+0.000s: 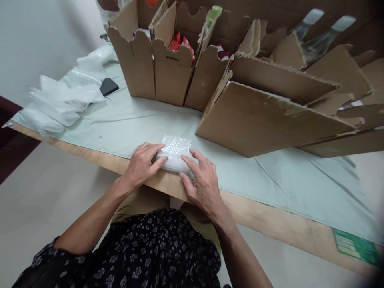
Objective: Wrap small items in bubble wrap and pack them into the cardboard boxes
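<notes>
A small piece of bubble wrap [175, 148] lies at the front edge of the table, its near part folded or rolled into a thick whitish bundle. Whatever may be inside the bundle cannot be made out. My left hand [145, 162] grips the left end, thumb and index finger on the plastic. On the right side, my right hand [204, 178] has its bent fingers on the wrap, with the thumb low at the near edge. Both hands hold the same bundle between them.
Cardboard bins [172, 76] stand in a row behind, holding red packets and other items. A larger cardboard holder [270, 116] is at the right, near clear bottles [327, 38]. Loose bubble wrap bags [66, 96] and a black object [109, 86] lie at the left.
</notes>
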The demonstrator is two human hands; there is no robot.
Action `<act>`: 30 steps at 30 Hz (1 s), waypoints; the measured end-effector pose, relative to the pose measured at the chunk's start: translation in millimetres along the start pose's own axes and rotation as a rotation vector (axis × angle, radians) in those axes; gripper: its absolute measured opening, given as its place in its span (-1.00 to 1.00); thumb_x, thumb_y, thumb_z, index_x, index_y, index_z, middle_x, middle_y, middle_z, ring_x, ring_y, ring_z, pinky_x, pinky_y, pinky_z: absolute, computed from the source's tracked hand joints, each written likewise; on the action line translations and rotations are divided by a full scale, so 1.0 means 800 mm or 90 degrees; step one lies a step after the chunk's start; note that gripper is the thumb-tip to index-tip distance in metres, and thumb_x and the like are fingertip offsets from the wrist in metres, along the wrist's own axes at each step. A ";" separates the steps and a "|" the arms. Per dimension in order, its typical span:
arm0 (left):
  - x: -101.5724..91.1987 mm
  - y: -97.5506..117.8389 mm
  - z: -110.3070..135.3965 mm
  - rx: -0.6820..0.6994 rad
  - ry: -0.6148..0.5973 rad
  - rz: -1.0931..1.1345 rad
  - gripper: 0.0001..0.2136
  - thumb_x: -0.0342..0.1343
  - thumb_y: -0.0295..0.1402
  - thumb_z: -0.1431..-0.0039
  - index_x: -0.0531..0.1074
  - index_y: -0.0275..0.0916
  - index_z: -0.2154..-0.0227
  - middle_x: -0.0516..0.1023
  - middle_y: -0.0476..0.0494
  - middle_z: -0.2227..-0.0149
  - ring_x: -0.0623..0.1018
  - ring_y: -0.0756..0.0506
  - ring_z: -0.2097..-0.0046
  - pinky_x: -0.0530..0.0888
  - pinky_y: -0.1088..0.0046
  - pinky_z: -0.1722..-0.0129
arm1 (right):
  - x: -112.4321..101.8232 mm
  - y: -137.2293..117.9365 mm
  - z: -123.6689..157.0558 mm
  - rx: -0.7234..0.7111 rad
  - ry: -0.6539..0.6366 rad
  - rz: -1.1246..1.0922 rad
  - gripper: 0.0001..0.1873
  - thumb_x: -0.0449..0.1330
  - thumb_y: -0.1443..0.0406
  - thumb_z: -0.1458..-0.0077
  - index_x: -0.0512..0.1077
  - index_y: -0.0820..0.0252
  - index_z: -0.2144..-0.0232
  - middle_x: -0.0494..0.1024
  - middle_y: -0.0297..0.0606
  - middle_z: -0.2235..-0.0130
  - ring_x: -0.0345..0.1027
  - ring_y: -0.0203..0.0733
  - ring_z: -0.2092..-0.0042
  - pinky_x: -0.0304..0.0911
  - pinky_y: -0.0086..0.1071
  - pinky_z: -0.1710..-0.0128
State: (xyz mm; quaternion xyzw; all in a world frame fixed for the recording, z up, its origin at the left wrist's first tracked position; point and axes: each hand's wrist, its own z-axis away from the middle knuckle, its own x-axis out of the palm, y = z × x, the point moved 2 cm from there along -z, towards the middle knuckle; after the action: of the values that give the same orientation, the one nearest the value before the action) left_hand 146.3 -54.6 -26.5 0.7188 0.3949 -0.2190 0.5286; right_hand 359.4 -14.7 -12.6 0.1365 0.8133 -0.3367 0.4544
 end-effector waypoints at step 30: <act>0.035 0.116 0.013 -0.085 -0.221 0.359 -0.76 0.23 -0.29 -0.13 0.60 -0.16 0.13 0.68 -0.07 0.24 0.64 -0.10 0.23 0.57 0.44 0.23 | -0.109 0.024 0.046 0.159 -0.073 -0.280 -0.75 0.29 0.20 -0.26 0.55 0.04 0.01 0.70 -0.25 0.08 0.57 -0.06 0.05 0.47 -0.15 -0.03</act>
State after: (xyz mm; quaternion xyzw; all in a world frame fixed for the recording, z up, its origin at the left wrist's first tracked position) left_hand 237.9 -67.0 3.7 0.7157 0.0983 -0.1572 0.6733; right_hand 441.0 -18.0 38.3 -0.0080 0.7488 -0.5322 0.3950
